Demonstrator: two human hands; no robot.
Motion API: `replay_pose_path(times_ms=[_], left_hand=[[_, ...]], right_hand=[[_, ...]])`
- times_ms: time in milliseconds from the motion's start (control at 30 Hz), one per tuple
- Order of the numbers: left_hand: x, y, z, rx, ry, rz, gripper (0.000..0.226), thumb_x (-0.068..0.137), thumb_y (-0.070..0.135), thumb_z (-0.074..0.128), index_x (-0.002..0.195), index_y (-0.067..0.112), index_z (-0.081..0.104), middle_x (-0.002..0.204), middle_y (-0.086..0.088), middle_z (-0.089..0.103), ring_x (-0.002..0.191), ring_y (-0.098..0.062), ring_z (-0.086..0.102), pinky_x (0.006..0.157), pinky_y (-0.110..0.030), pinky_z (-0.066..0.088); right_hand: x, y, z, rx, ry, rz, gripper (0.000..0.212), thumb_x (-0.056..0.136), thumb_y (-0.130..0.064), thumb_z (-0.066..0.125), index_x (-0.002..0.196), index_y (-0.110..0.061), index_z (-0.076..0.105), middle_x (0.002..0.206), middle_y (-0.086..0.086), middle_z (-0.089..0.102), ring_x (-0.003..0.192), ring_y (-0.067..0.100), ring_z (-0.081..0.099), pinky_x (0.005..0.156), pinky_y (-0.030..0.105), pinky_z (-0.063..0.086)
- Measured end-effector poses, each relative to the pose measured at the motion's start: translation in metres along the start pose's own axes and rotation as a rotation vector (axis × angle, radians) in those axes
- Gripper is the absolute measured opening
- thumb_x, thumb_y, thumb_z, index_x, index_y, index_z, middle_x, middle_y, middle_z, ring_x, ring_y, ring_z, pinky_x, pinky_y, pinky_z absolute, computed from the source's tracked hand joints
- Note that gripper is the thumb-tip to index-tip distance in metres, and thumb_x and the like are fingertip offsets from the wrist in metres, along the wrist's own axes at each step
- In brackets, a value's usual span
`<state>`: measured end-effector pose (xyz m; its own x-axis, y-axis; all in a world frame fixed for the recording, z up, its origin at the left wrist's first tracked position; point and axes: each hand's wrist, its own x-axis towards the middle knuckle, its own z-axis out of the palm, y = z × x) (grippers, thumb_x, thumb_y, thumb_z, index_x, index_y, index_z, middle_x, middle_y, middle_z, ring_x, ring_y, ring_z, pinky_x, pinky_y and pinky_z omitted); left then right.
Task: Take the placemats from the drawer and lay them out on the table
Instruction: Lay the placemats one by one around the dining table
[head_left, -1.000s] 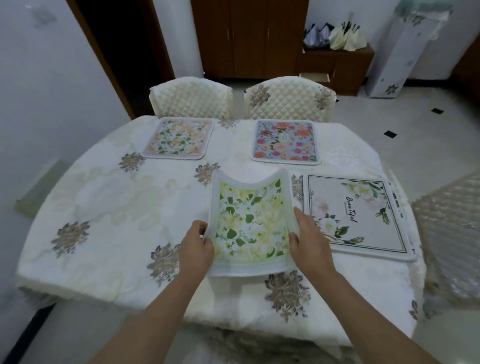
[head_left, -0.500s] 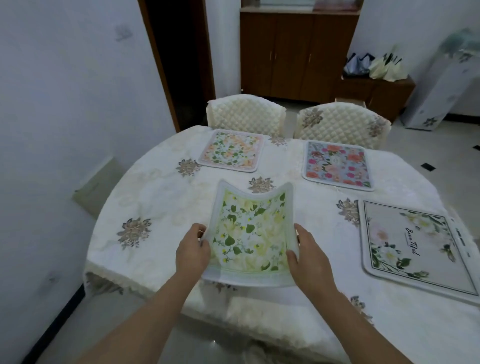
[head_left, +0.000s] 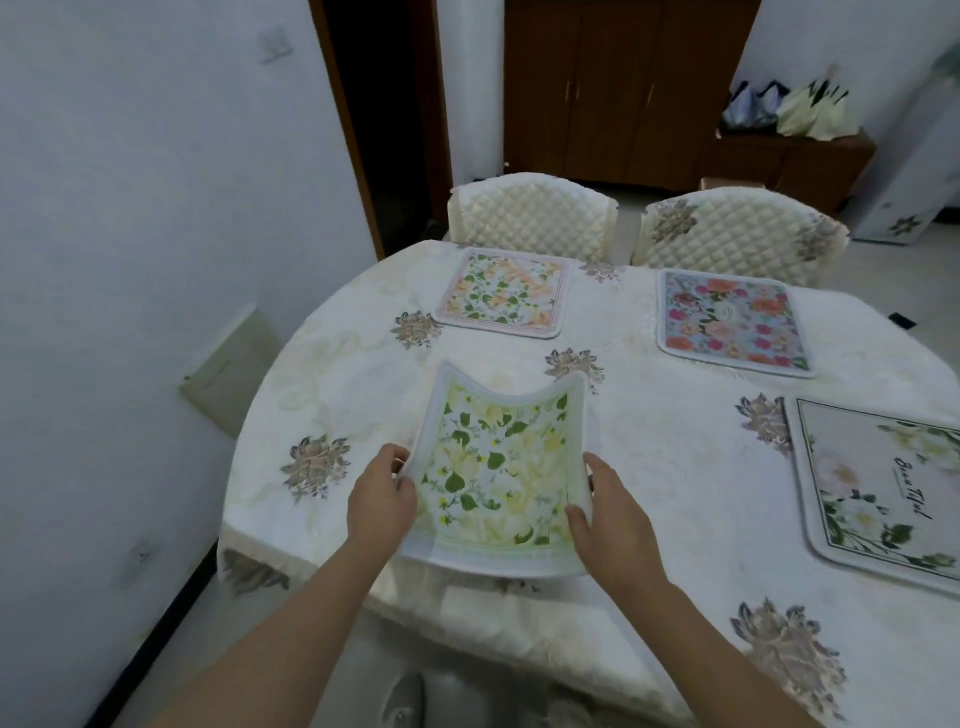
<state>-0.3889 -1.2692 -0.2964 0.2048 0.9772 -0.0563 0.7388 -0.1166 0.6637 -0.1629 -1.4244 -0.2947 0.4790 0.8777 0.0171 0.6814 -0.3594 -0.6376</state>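
Note:
I hold a green and yellow floral placemat (head_left: 498, 467) above the near edge of the table (head_left: 363, 395), its sides bent upward. My left hand (head_left: 382, 499) grips its left edge and my right hand (head_left: 613, 514) grips its right edge. Three other placemats lie flat on the tablecloth: an orange and green one (head_left: 504, 293) at the far left, a pink rose one (head_left: 732, 322) at the far right, and a white one with script lettering (head_left: 883, 488) at the right.
Two quilted cream chairs (head_left: 530, 213) (head_left: 737, 228) stand at the table's far side. A white wall (head_left: 130, 260) runs close along the left. A brown cabinet (head_left: 623, 88) and a dark doorway lie behind.
The view has swung left along the table. The held placemat now hangs over the table's left near part, farther from the white lettered mat. Both hands keep their grip.

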Motion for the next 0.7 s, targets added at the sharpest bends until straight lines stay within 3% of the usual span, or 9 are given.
replay_pose_path(times_ms=[267,400,533,633,700], left_hand=[[0.085,-0.083,-0.021,-0.029,-0.279,0.036,0.019,0.091,0.006,0.054,0.099,0.022,0.052,0.088,0.008,0.061,0.07,-0.01,0.06,0.051,-0.022,0.037],[0.108,-0.118,-0.033,-0.01,-0.357,0.002,0.021,0.089,0.006,0.058,0.1,0.022,0.051,0.092,0.001,0.063,0.076,-0.017,0.06,0.061,-0.027,0.041],[0.115,-0.14,-0.039,0.028,-0.439,0.016,0.021,0.086,0.008,0.062,0.098,0.021,0.052,0.087,0.002,0.063,0.072,-0.014,0.059,0.064,-0.031,0.047],[0.112,-0.146,-0.044,0.047,-0.467,0.07,0.027,0.086,0.009,0.062,0.105,0.026,0.051,0.086,0.009,0.06,0.071,-0.01,0.057,0.056,-0.023,0.04],[0.109,-0.151,-0.047,0.076,-0.474,0.108,0.03,0.085,0.01,0.062,0.107,0.028,0.053,0.084,0.012,0.058,0.072,-0.009,0.053,0.053,-0.018,0.034]], right_hand=[[0.011,-0.053,0.09,0.034,0.041,0.319,0.057,0.093,-0.019,0.056,0.144,-0.023,0.031,0.135,-0.003,0.052,0.116,0.018,0.056,0.091,0.031,0.047],[0.003,-0.071,0.118,0.025,0.0,0.499,0.051,0.092,-0.018,0.055,0.138,-0.024,0.034,0.124,0.0,0.059,0.104,0.021,0.062,0.086,0.032,0.049],[-0.006,-0.073,0.131,-0.057,-0.026,0.562,0.06,0.091,-0.019,0.053,0.146,-0.021,0.029,0.134,0.003,0.052,0.113,0.024,0.057,0.097,0.038,0.048],[-0.009,-0.075,0.136,-0.136,-0.072,0.625,0.069,0.093,-0.022,0.052,0.153,-0.017,0.018,0.14,0.007,0.044,0.121,0.025,0.05,0.101,0.037,0.043],[-0.012,-0.074,0.138,-0.162,-0.088,0.642,0.067,0.093,-0.022,0.052,0.152,-0.018,0.02,0.138,0.008,0.045,0.12,0.025,0.05,0.099,0.035,0.043]])
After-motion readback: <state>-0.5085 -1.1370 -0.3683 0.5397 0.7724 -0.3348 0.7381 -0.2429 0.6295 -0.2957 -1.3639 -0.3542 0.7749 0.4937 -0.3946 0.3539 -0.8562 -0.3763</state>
